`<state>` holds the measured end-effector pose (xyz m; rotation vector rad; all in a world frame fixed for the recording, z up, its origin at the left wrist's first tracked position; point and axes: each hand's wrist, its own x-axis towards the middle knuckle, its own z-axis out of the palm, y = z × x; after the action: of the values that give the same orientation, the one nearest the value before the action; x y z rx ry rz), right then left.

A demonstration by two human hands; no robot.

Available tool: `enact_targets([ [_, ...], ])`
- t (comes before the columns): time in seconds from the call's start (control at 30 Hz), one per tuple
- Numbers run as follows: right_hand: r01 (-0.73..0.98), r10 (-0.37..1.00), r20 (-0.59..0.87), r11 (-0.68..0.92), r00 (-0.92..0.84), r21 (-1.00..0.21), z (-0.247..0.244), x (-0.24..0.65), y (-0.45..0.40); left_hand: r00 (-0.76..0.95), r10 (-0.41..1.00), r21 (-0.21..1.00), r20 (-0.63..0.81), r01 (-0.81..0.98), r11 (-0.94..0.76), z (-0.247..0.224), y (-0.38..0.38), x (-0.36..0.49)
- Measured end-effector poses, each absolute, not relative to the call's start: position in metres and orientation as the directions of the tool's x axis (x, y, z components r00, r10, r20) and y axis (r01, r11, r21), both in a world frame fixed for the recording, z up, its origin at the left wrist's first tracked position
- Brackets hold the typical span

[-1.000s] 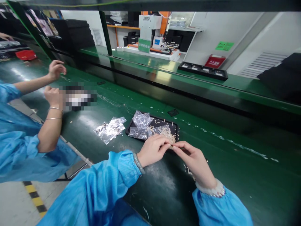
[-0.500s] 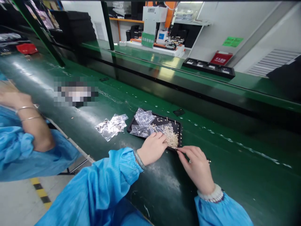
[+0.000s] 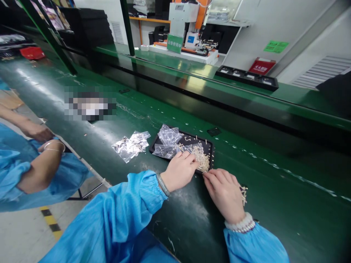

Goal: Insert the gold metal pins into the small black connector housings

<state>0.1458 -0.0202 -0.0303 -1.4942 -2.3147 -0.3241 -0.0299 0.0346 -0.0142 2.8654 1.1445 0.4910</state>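
Note:
A black tray (image 3: 183, 135) holds clear plastic bags (image 3: 169, 135) and a heap of small tan strips (image 3: 202, 160). My left hand (image 3: 181, 170) reaches over the tray's near edge, fingers bent and pressed together at the heap; whatever they grip is hidden. At the tray's near right corner, my right hand (image 3: 225, 191) pinches thumb and forefinger together; what lies between them is too small to make out. More tan strips (image 3: 244, 196) show on the bench just right of my right hand, partly covered by it.
Left of the tray lie other clear bags (image 3: 131, 145) with small contents. A blurred-out object (image 3: 90, 106) sits farther left on the green bench (image 3: 274, 201). A co-worker's arm (image 3: 44, 164) is at the left. Behind runs a raised shelf with a machine (image 3: 182, 22) and a black tray (image 3: 246, 78).
My right hand has shifted slightly left along the tray corner, uncovering more strips beside it. My left hand stays at the heap. The co-worker's hands have moved down and right.

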Motion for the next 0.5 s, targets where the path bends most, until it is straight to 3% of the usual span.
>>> enact_targets([
  [0.5, 0.918, 0.853, 0.363, 0.396, -0.375, 0.017, -0.0236, 0.1370, -0.0209, 0.678, 0.673, 0.151, 0.295, 0.662, -0.734, -0.0143, 0.0350, -0.0294],
])
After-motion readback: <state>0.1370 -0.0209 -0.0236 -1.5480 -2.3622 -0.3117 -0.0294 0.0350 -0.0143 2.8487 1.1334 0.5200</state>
